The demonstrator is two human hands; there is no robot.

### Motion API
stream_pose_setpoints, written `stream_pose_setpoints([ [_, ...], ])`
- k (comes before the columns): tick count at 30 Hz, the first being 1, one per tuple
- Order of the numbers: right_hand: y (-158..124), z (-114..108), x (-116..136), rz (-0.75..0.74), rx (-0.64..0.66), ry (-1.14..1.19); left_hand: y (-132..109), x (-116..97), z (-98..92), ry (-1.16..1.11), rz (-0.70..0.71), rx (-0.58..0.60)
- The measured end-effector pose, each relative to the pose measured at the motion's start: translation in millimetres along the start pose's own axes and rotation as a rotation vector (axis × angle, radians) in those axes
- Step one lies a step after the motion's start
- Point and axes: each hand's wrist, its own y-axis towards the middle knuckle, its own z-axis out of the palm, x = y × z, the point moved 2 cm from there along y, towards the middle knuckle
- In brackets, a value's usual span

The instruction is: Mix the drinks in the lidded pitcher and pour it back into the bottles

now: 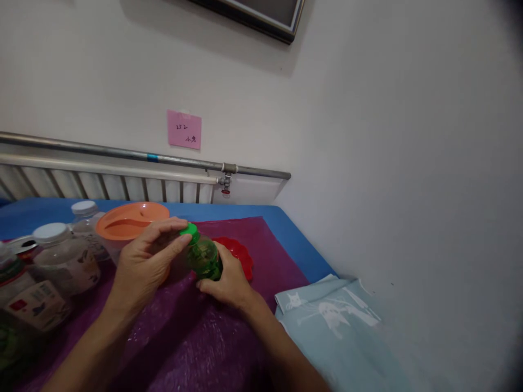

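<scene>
A small green see-through bottle point(203, 258) with a bright green cap point(190, 232) is tilted a little to the left over the purple sheet. My right hand point(230, 280) is wrapped round the bottle's body from the right. On the cap, the thumb and fingertips of my left hand point(151, 251) are closed from the left side. The cap sits on the bottle's neck. Just behind my right hand lies a red scalloped dish point(241, 255), partly covered by the hand and bottle. An orange-lidded container point(133, 220) stands behind my left hand.
Several clear plastic bottles with white caps point(52, 233) crowd the left side, beside a can point(25, 247). Purple plastic sheet point(175, 337) covers much of the blue table point(286, 228). A pale blue cloth point(330, 326) lies at right. Behind are a radiator point(118, 188) and pipe.
</scene>
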Motion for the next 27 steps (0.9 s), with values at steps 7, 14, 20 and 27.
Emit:
stream_pose_setpoints([
  [7, -1, 1, 6, -0.009, 0.004, 0.062, 2, 0, -0.9, 0.025, 0.151, -0.006],
  [14, -3, 0, 12, 0.032, 0.044, 0.045, 0, 7, -6.4, 0.084, 0.295, 0.019],
  [20, -5, 3, 13, 0.037, 0.016, 0.092, -4, 11, -9.4, 0.324, 0.679, 0.008],
  [27, -5, 5, 10, 0.002, 0.003, 0.128, -7, 10, -7.9, 0.492, 0.871, 0.027],
])
